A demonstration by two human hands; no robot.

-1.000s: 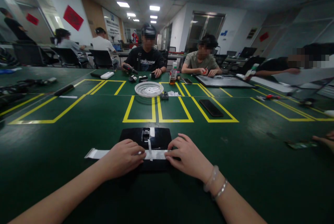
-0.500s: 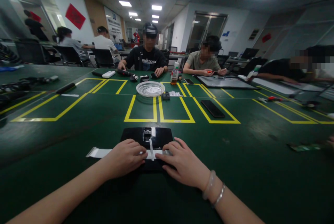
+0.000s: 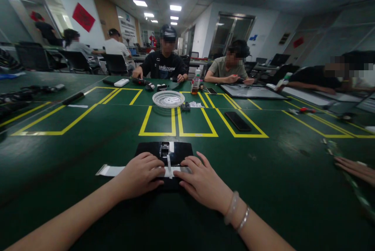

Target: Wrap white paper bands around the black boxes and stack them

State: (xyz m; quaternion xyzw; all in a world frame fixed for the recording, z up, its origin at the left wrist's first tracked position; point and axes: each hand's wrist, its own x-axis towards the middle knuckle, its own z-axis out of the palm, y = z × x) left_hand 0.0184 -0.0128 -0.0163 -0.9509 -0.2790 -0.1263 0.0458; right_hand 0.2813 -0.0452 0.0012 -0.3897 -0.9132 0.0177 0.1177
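Observation:
A black glossy panel [image 3: 149,150] lies on the green table in front of me, with a small square part in a recess near its top edge. Across it runs a flat white ribbon cable [image 3: 113,171], its connector end sticking out at the left. A narrow pale strip [image 3: 168,165] crosses the cable upright at the middle. My left hand [image 3: 143,175] rests on the panel and cable left of the strip, fingers spread. To the right of the strip, my right hand [image 3: 202,178] presses on the cable, its fingers apart too.
Beyond the panel stand a white basket [image 3: 168,99], a bottle [image 3: 195,83] and a black phone [image 3: 237,121]. Yellow tape outlines mark the table. At the right edge, another person's hand [image 3: 356,169] touches a green strip-like part. Cables lie at the far left.
My hands stay nearly in place on the cable. At the right edge another person's hand has come further into view, and the green part there has been tilted.

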